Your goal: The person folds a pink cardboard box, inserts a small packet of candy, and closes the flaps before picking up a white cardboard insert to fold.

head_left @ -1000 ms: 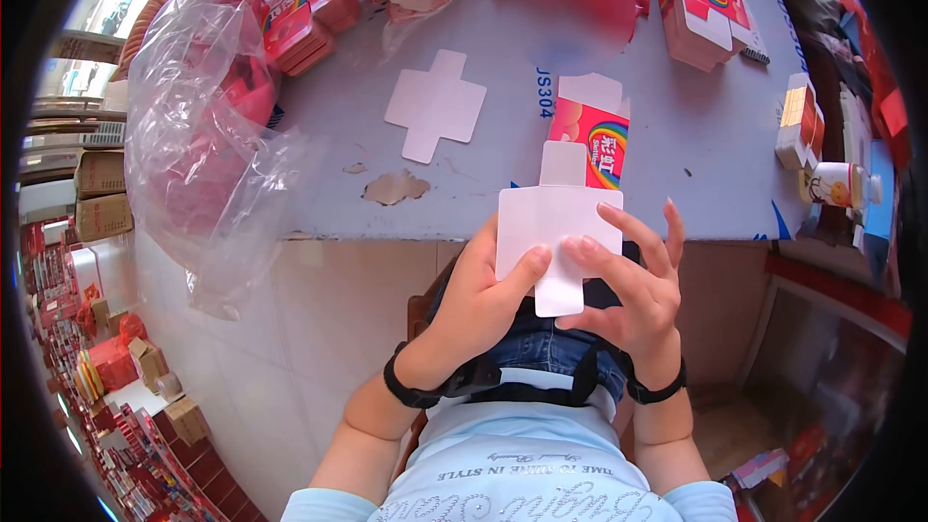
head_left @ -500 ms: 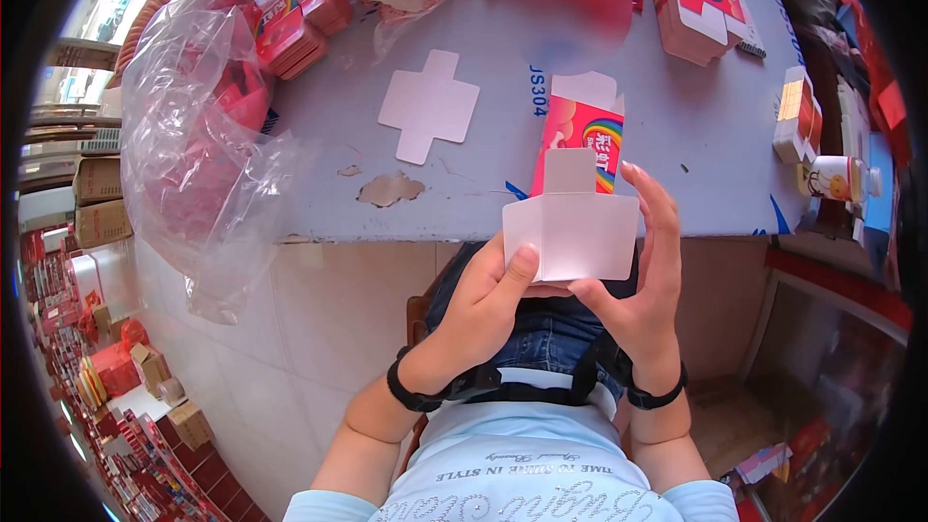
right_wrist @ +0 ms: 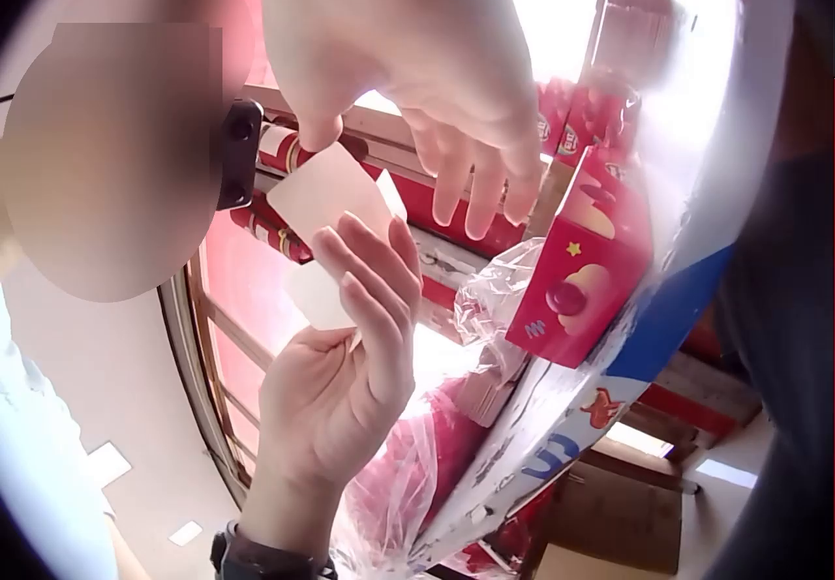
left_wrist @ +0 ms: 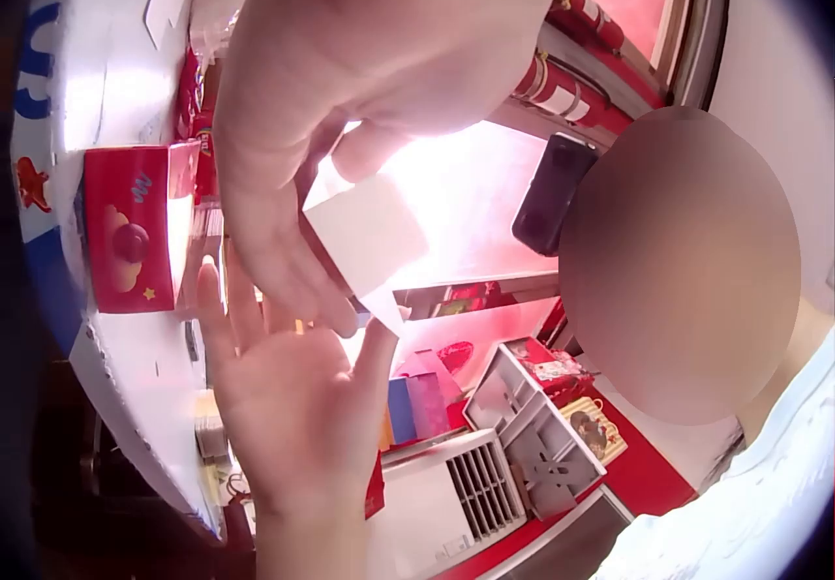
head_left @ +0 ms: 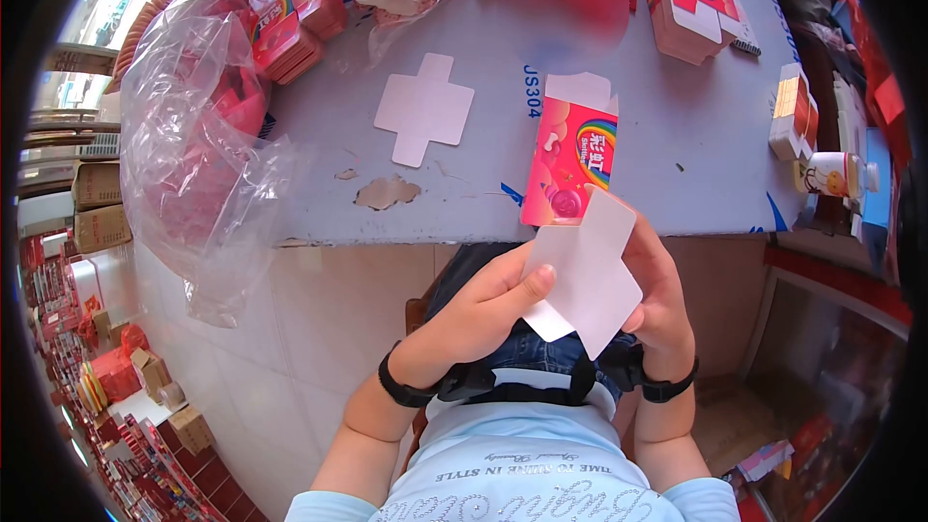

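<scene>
A white cardboard box insert (head_left: 580,275), cross-shaped and bent along its creases, is held over the lap at the table's front edge. My left hand (head_left: 474,314) pinches its left part, thumb on the white face and fingers underneath. My right hand (head_left: 665,295) is at its right side, thumb tip by the lower right edge; in the right wrist view its fingers (right_wrist: 450,182) extend loosely, apart from the card. Just beyond the hands a red candy box (head_left: 570,159) with a rainbow lies on the table, its end flap open. Another flat white cross-shaped insert (head_left: 425,111) lies to its left.
A clear plastic bag (head_left: 193,155) hangs over the table's left edge. Stacks of red boxes stand at the back left (head_left: 290,39) and back right (head_left: 681,14). A printed cup (head_left: 831,176) and a small stack of cards (head_left: 793,116) sit at the right edge.
The insert has been tilted and turned, and its panels bend more along the creases. My right hand has moved from pressing its face to its right edge. The left hand keeps its grip.
</scene>
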Available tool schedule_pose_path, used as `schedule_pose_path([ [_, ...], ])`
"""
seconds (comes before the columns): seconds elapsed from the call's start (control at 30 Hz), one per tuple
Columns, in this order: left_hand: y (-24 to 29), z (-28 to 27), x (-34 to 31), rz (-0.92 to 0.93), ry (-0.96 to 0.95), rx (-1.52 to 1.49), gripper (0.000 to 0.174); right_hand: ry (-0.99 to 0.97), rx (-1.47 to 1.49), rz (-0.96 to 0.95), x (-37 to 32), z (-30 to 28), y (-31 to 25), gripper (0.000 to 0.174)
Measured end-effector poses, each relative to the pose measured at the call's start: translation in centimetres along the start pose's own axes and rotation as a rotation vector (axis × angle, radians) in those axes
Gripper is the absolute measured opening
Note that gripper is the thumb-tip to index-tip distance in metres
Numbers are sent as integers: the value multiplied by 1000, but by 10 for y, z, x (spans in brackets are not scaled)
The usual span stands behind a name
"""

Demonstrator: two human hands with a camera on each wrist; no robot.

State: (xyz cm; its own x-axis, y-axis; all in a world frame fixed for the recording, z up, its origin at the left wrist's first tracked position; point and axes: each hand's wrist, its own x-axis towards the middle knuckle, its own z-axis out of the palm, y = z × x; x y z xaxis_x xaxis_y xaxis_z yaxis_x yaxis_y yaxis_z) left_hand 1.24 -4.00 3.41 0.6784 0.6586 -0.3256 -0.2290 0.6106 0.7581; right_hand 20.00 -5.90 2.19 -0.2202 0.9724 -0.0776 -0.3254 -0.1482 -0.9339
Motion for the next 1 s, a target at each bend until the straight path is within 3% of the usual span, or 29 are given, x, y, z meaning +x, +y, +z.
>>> schedule_pose_path([
  [0.1,5,5,1,-38,-54,50,45,-4,119,-26,1,2,4,101],
  [0.2,7,0,3,-105,-166,3,49,-33,-20,-29,4,0,3,112],
  [0.27,12,0,3,-70,-123,-46,47,-3,-41,-88,4,-2,-1,92],
  [0.33,12,2,3,-37,-84,-95,47,37,-110,-118,3,-6,-6,88],
  [0.4,8,4,4,214,75,189,52,102,-183,-166,1,-8,-11,78],
  [0.67,7,0,6,375,260,660,52,106,-373,-152,-1,-17,-26,78],
  [0.73,9,1,6,496,330,885,56,84,-412,-137,-1,-18,-33,79],
  [0.83,12,1,7,531,299,950,58,103,-359,-36,-1,-19,-39,76],
  [0.9,12,0,9,538,291,941,59,44,-505,-5,-2,-23,-43,63],
  [1.0,13,-1,10,531,274,924,61,-6,-675,-95,0,-26,-45,50],
])
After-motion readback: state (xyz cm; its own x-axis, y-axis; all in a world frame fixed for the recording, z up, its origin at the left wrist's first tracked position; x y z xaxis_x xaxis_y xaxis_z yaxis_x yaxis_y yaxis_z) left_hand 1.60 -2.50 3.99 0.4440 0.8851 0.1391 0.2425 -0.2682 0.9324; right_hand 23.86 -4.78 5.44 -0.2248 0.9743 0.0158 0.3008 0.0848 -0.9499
